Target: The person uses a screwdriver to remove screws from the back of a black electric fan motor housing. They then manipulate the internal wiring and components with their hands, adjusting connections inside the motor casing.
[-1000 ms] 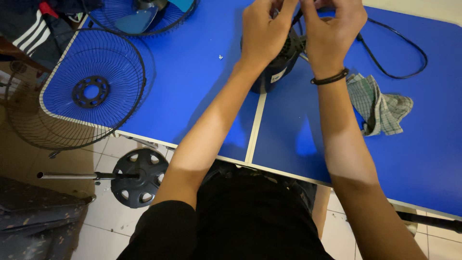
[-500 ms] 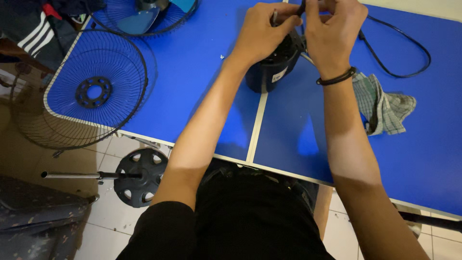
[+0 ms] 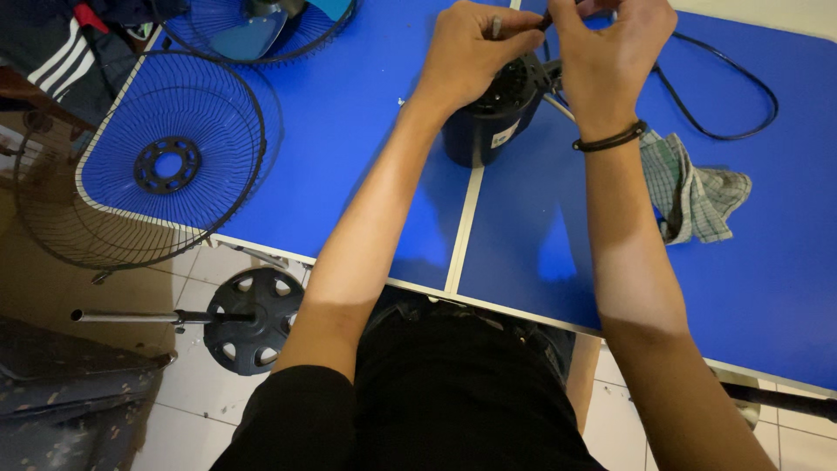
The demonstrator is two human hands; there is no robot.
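A dark blue fan motor housing [image 3: 485, 129] stands on the blue table [image 3: 349, 148] near the top middle. My left hand [image 3: 475, 51] is closed over its top, with a thin metal shaft poking up between the fingers. My right hand [image 3: 610, 52], wearing a black wristband, pinches a small dark part just above the housing, beside the left hand. A black power cord [image 3: 741, 92] loops away from the housing to the right.
A wire fan guard [image 3: 148, 166] overhangs the table's left edge. Another guard with a blue blade [image 3: 261, 26] lies at the top left. A checked cloth [image 3: 693, 187] sits right of the housing. A round black stand base with a pole [image 3: 248, 318] lies on the tiled floor.
Both hands and the housing sit slightly lower in view as the camera tilted. My fingers have shifted on top of the housing; it stays in place on the table.
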